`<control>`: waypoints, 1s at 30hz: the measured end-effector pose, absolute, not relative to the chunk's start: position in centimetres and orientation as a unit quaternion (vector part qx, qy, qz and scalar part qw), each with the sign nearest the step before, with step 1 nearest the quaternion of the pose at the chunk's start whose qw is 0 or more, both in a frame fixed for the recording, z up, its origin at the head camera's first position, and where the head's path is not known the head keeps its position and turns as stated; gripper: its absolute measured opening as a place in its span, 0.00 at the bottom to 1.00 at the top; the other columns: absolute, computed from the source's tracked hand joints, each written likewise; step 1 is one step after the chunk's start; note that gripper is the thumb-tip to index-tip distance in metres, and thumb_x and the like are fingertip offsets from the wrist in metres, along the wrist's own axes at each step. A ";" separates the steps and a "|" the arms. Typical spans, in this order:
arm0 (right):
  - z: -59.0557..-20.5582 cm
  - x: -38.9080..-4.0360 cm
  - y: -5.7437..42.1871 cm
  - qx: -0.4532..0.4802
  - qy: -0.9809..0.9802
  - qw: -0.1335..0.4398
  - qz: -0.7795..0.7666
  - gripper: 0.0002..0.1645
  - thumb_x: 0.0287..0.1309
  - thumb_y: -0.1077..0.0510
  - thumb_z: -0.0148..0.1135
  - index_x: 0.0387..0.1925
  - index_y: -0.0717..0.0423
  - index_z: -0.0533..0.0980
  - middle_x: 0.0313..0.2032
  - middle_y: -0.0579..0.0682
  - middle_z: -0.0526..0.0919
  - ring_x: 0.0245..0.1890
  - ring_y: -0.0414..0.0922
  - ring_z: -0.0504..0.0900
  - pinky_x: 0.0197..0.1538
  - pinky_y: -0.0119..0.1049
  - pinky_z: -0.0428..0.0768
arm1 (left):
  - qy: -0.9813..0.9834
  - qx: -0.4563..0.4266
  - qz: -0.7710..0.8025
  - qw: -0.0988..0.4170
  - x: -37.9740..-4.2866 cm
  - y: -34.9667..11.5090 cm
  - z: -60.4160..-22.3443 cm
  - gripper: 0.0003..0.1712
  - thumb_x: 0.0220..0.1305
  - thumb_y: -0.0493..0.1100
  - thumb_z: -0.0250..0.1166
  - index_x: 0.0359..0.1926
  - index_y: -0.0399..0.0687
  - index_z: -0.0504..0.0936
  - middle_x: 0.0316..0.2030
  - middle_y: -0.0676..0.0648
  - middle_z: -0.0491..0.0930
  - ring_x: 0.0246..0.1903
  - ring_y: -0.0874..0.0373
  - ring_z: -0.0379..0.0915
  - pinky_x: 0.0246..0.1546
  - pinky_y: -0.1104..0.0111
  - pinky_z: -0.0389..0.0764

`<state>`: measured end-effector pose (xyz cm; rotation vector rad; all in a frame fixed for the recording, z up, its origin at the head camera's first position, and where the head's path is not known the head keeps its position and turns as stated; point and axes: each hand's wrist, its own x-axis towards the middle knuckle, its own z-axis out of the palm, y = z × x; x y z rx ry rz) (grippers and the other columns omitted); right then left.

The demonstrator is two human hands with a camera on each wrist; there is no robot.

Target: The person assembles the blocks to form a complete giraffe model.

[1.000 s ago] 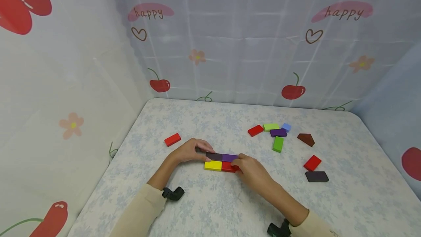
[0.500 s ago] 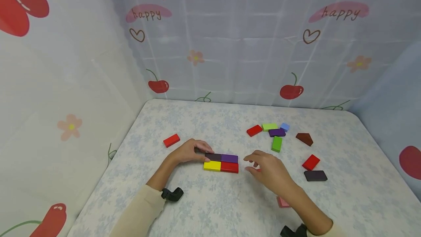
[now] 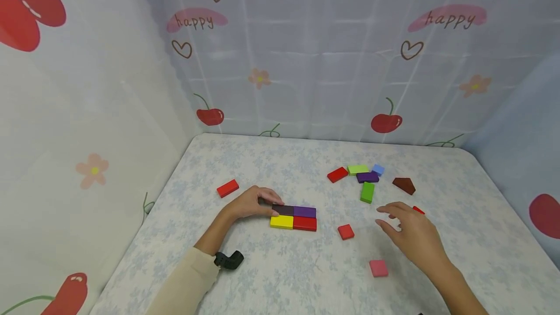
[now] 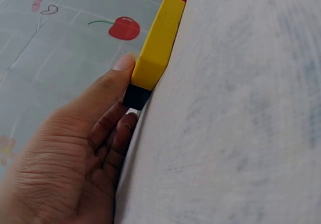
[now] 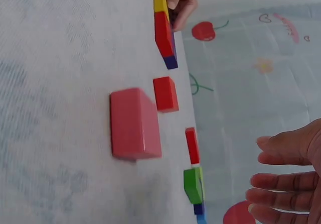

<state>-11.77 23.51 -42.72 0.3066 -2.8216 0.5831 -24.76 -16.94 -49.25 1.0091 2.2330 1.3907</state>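
Observation:
Four-colored rectangle of flat blocks lies at mid-table: a black block (image 3: 285, 210) and a purple block (image 3: 305, 212) at the back, a yellow block (image 3: 281, 222) and a red block (image 3: 305, 223) in front. My left hand (image 3: 250, 204) pinches the left end of this group, its thumb at the yellow block (image 4: 159, 38) and its fingers behind the black one. Off to the right, my right hand (image 3: 415, 237) hovers above the table, holding nothing, fingers apart from the thumb. It partly covers another red block (image 3: 418, 210); the dark block beside that is hidden.
Between the hands lie a small red block (image 3: 346, 232) and a pink block (image 3: 378, 268). Farther back are a red block (image 3: 338, 175), a green block (image 3: 367, 192), a purple block (image 3: 368, 177) and a brown block (image 3: 404, 185). One red block (image 3: 228, 188) lies at left.
My right hand has let go of the group's right end and moved right, uncovering the small red block and the pink block. My left hand has stayed at the group.

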 end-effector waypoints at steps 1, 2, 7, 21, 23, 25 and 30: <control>-42.9 -11.6 24.1 0.102 -0.967 0.126 0.198 0.18 0.53 0.57 0.78 0.47 0.55 0.85 0.45 0.55 0.85 0.30 0.49 0.84 0.26 0.40 0.80 | 0.782 0.354 0.487 0.162 -24.7 -17.0 -49.3 0.17 0.60 0.36 0.75 0.51 0.42 0.89 0.48 0.45 0.86 0.50 0.54 0.79 0.55 0.60 0.79; -43.1 -11.5 24.6 0.100 -0.966 0.132 0.198 0.19 0.53 0.57 0.78 0.47 0.56 0.85 0.45 0.56 0.85 0.30 0.49 0.84 0.25 0.39 0.79 | 0.781 0.355 0.488 0.162 -24.7 -17.0 -49.3 0.17 0.60 0.36 0.75 0.51 0.42 0.89 0.48 0.45 0.86 0.50 0.54 0.79 0.55 0.60 0.79; -44.2 -10.9 27.0 0.078 -0.967 0.147 0.194 0.19 0.51 0.57 0.78 0.46 0.59 0.85 0.47 0.59 0.84 0.28 0.49 0.85 0.23 0.40 0.79 | 0.784 0.349 0.487 0.161 -24.9 -17.0 -49.8 0.17 0.60 0.36 0.75 0.51 0.44 0.89 0.48 0.47 0.86 0.50 0.55 0.79 0.54 0.62 0.79; -46.6 -10.9 31.0 -0.007 -0.981 0.114 0.158 0.30 0.47 0.53 0.80 0.48 0.67 0.81 0.50 0.73 0.79 0.39 0.67 0.81 0.23 0.48 0.80 | 0.791 0.343 0.480 0.162 -25.7 -17.0 -51.0 0.17 0.60 0.40 0.76 0.51 0.49 0.90 0.48 0.52 0.86 0.51 0.55 0.78 0.56 0.62 0.79; -46.8 -11.0 31.1 -0.012 -0.982 0.104 0.159 0.31 0.48 0.52 0.80 0.49 0.67 0.81 0.49 0.73 0.79 0.38 0.66 0.82 0.23 0.48 0.80 | 0.791 0.346 0.479 0.161 -26.1 -17.2 -51.6 0.17 0.59 0.42 0.76 0.51 0.53 0.90 0.47 0.54 0.86 0.51 0.57 0.78 0.55 0.63 0.79; -46.9 -11.1 31.2 -0.018 -0.983 0.089 0.160 0.30 0.48 0.51 0.80 0.48 0.67 0.82 0.49 0.72 0.80 0.38 0.65 0.82 0.25 0.49 0.80 | 0.791 0.347 0.477 0.159 -26.5 -17.3 -52.2 0.17 0.59 0.44 0.77 0.50 0.56 0.90 0.47 0.56 0.86 0.51 0.59 0.78 0.55 0.63 0.79; -47.2 -11.5 31.4 -0.028 -0.986 0.046 0.161 0.30 0.50 0.49 0.79 0.47 0.67 0.82 0.49 0.73 0.80 0.42 0.66 0.81 0.35 0.60 0.80 | 0.793 0.346 0.475 0.162 -26.3 -17.3 -51.9 0.17 0.59 0.43 0.77 0.51 0.56 0.90 0.47 0.57 0.86 0.51 0.59 0.78 0.55 0.63 0.79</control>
